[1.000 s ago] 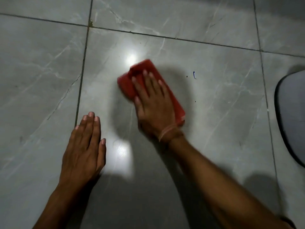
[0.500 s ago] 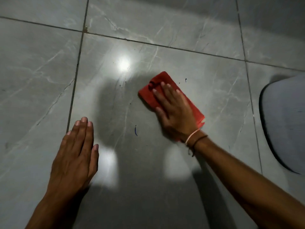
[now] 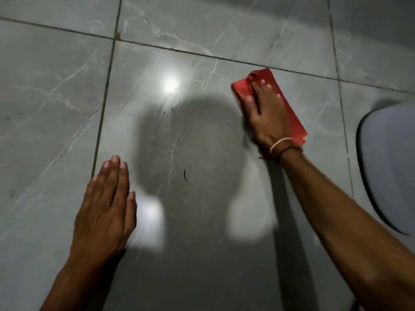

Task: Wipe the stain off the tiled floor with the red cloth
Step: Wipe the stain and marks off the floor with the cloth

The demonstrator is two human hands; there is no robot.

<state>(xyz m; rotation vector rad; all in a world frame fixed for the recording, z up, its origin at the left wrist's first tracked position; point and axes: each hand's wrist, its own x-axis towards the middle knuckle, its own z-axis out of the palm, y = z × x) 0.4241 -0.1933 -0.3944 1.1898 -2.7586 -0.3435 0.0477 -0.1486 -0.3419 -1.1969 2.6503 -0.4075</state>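
A folded red cloth (image 3: 294, 113) lies flat on the grey marbled tile floor (image 3: 202, 131), in the upper right of the big centre tile. My right hand (image 3: 266, 113) presses down on it, palm flat and fingers spread over the cloth. A short blue mark (image 3: 185, 175) shows on the tile near the centre, well to the lower left of the cloth and uncovered. A few tiny dark specks (image 3: 178, 138) sit above it. My left hand (image 3: 107, 205) rests flat on the floor at the lower left, fingers together, holding nothing.
A grey rounded object with a dark rim (image 3: 390, 167) lies on the floor at the right edge. Dark grout lines (image 3: 103, 108) border the centre tile. A bright light reflection (image 3: 170, 85) glares on the tile, and my head's shadow covers the middle.
My right hand has slid the red cloth to the right and away from me, off the blue mark, which now lies uncovered. My left hand has stayed planted on the floor.
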